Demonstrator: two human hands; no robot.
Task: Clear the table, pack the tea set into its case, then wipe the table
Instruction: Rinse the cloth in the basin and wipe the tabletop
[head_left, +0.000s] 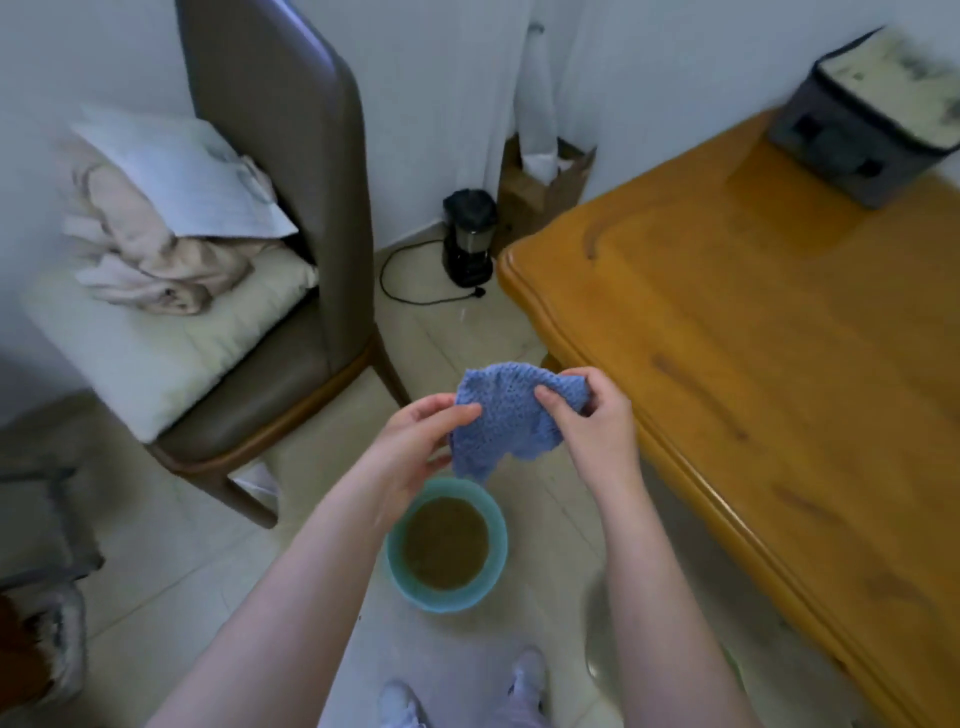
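Note:
I hold a blue knitted cloth (506, 421) in the air with both hands, just left of the wooden table's edge. My left hand (421, 441) pinches its left side and my right hand (592, 421) grips its upper right corner. Directly below the cloth, a teal basin (496, 566) of brown water stands on the tiled floor. The wooden table (769, 338) fills the right side, its top bare near me. A grey zipped case (867, 124) with a pale lid sits at the table's far corner.
A brown chair (291, 249) with a white cushion, crumpled clothes and a paper stands at the left. A black appliance (467, 239) with its cord sits on the floor by the wall. My feet (462, 691) show at the bottom.

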